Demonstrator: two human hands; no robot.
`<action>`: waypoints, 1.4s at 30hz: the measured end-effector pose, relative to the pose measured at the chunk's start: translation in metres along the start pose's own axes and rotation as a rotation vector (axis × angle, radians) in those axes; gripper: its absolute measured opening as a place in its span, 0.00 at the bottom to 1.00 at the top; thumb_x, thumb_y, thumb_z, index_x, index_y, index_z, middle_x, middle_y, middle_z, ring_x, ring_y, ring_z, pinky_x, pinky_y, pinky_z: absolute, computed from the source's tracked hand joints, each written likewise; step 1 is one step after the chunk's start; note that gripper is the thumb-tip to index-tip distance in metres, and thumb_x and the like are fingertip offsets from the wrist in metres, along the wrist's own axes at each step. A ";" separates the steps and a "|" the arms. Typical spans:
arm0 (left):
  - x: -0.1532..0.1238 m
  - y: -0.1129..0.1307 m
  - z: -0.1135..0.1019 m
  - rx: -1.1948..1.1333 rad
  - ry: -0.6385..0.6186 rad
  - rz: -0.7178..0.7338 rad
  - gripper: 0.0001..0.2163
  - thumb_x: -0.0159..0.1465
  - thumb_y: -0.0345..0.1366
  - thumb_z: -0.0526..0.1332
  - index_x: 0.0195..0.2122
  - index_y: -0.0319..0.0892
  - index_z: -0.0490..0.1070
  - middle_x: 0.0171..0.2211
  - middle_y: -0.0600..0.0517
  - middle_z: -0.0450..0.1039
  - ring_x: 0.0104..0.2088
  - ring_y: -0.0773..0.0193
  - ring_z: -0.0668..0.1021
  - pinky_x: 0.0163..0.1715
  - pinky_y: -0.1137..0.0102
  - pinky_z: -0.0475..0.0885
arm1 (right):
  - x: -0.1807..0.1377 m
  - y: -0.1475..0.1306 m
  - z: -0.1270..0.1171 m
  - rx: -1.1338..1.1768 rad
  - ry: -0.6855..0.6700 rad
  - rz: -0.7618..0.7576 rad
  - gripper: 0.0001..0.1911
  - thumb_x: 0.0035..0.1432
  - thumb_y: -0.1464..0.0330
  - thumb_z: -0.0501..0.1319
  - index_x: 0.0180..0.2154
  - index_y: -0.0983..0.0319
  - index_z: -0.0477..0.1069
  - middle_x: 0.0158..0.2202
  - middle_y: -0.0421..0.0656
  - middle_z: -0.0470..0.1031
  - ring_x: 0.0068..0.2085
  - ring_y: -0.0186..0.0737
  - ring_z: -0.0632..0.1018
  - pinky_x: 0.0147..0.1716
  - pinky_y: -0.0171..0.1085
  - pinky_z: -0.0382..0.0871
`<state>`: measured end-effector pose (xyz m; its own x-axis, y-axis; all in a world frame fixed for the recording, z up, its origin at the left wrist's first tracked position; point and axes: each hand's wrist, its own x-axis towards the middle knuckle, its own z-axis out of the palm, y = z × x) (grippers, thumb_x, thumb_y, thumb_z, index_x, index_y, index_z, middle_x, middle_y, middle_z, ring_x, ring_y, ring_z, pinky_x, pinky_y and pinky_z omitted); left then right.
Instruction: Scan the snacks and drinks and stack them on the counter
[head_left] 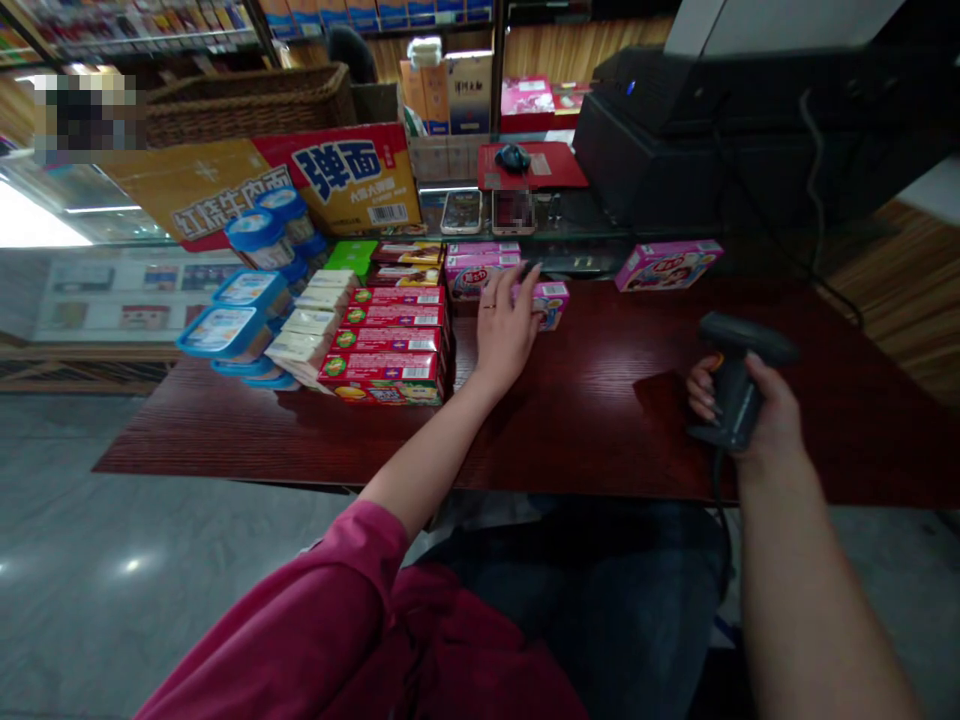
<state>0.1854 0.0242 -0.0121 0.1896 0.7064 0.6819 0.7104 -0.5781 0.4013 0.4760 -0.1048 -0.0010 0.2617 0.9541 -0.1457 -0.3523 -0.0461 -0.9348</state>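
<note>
My left hand (506,330) reaches over the table with its fingers closed on a small pink-purple box (555,303), partly covered by the fingers. Just behind it, more pink-purple boxes (469,278) stand in a short row. Held in my right hand (772,415) is a dark barcode scanner (739,370), raised above the table with its cable hanging down. Another pink-purple box (669,266) stands alone at the back right. Left of my left hand are several red boxes (390,341) in a row, with dark brown and yellow packs (409,262) behind them.
Pale small packs (309,322) and blue-lidded tubs (225,330) fill the table's left side. Behind stand a printed carton (352,185) and a wicker basket (247,100). Two phones (461,212) lie on the glass ledge, near a mouse (513,157). Black equipment (675,170) occupies the back right.
</note>
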 end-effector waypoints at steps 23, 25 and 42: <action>0.016 -0.041 0.000 0.103 0.033 -0.192 0.23 0.70 0.21 0.49 0.61 0.44 0.70 0.61 0.43 0.72 0.69 0.52 0.66 0.71 0.54 0.62 | 0.003 0.001 -0.001 -0.027 0.018 0.013 0.18 0.46 0.50 0.69 0.29 0.58 0.74 0.27 0.42 0.58 0.23 0.34 0.58 0.18 0.35 0.44; 0.016 -0.038 -0.002 0.083 0.039 -0.210 0.23 0.70 0.21 0.48 0.62 0.44 0.69 0.62 0.42 0.70 0.70 0.52 0.65 0.71 0.54 0.62 | 0.004 0.002 -0.003 -0.003 0.006 0.005 0.18 0.47 0.51 0.69 0.29 0.59 0.74 0.26 0.42 0.59 0.23 0.33 0.59 0.17 0.35 0.45; 0.061 0.078 0.171 -0.444 -0.207 -0.347 0.26 0.63 0.32 0.68 0.61 0.37 0.62 0.60 0.33 0.66 0.63 0.46 0.73 0.63 0.52 0.69 | 0.016 0.011 -0.018 0.253 -0.071 -0.041 0.17 0.54 0.54 0.70 0.34 0.59 0.70 0.25 0.37 0.65 0.21 0.31 0.64 0.14 0.29 0.58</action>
<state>0.3686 0.0918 -0.0436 0.1569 0.9235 0.3500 0.4119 -0.3833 0.8267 0.4923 -0.0950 -0.0198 0.2196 0.9725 -0.0780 -0.5589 0.0598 -0.8271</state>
